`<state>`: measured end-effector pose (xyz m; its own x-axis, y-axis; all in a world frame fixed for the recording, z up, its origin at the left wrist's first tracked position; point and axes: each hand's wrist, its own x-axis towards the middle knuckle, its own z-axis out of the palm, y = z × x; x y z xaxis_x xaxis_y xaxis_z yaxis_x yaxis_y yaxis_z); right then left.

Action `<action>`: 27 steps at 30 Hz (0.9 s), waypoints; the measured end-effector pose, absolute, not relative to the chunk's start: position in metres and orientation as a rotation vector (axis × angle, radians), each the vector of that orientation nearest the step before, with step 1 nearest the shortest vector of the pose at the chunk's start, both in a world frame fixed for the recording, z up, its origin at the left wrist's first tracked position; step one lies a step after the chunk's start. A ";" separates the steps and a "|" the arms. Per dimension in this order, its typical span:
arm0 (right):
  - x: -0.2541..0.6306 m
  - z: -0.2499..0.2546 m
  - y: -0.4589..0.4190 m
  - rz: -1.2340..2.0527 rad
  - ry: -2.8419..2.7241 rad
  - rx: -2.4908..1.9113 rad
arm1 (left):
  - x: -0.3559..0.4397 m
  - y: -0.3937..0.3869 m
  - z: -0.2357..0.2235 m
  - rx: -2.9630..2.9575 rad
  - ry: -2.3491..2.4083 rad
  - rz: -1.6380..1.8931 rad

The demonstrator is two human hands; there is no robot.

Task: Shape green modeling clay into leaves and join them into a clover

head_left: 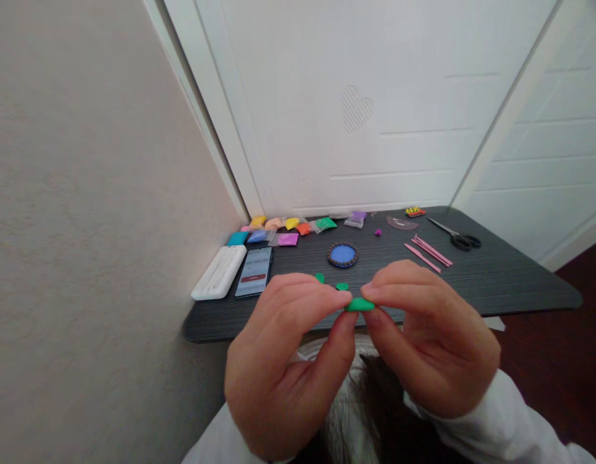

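Note:
A small flattened piece of green modelling clay is pinched between both hands, above the near edge of the table. My left hand grips its left end between thumb and forefinger. On its right end, the thumb and forefinger of my right hand are closed. Just beyond my fingers lie two small green clay pieces, a left one and a right one. Farther back sits a blue clay disc with a dark, beaded-looking rim.
Bagged clay in several colours, including a green packet, lines the back left. A phone and a white box lie at the left. Pink tools, black-handled scissors and a purple bit lie to the right.

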<state>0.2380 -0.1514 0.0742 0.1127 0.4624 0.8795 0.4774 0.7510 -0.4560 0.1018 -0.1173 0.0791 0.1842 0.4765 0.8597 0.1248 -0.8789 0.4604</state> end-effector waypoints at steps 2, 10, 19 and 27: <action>0.239 0.074 -0.152 -0.019 -1.509 -0.771 | 0.100 -0.116 0.081 2.251 0.547 1.788; 0.241 0.074 -0.152 -0.125 -1.550 -0.720 | 0.096 -0.115 0.084 2.441 0.422 1.896; 0.242 0.071 -0.153 -0.052 -1.554 -0.671 | 0.096 -0.116 0.086 2.483 0.456 1.777; 0.242 0.069 -0.149 -0.132 -1.546 -0.635 | 0.097 -0.117 0.087 2.468 0.449 1.791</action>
